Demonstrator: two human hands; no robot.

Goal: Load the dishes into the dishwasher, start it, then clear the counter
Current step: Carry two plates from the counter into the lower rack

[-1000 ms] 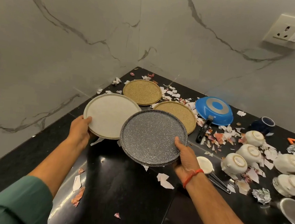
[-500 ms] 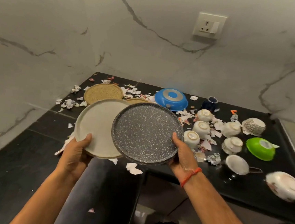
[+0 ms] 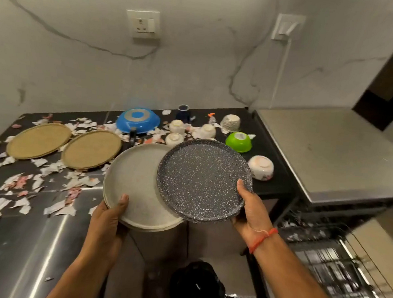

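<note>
**Two plates held over the near edge of the surface**

Left hand [image 3: 107, 222] grips the near rim of a pale grey plate [image 3: 133, 183], thumb lying on the upper face, fingers curled beneath and out of sight. Right hand [image 3: 253, 213] grips the right rim of a dark speckled plate [image 3: 200, 180], thumb on top, fingers under. Dark plate overlaps the right part of the pale one and sits above it. Both are held in the air, tilted slightly toward the camera, off the black surface [image 3: 16, 240].

On the surface, far left: two tan round plates [image 3: 39, 141] side by side, lying flat. Torn paper scraps [image 3: 19, 181] scattered across the left half. Further back, a blue pan [image 3: 137, 120] upside down, handle toward the near side. Right of it, several white cups [image 3: 176, 125] upturned, a green bowl [image 3: 239, 142] upturned, a white floral bowl [image 3: 260, 167] upturned near the right edge. A dark blue mug [image 3: 182, 112] by the wall.

Right side: dishwasher [image 3: 332, 156] with steel top, its wire rack [image 3: 337, 268] visible lower right, blurred.
</note>
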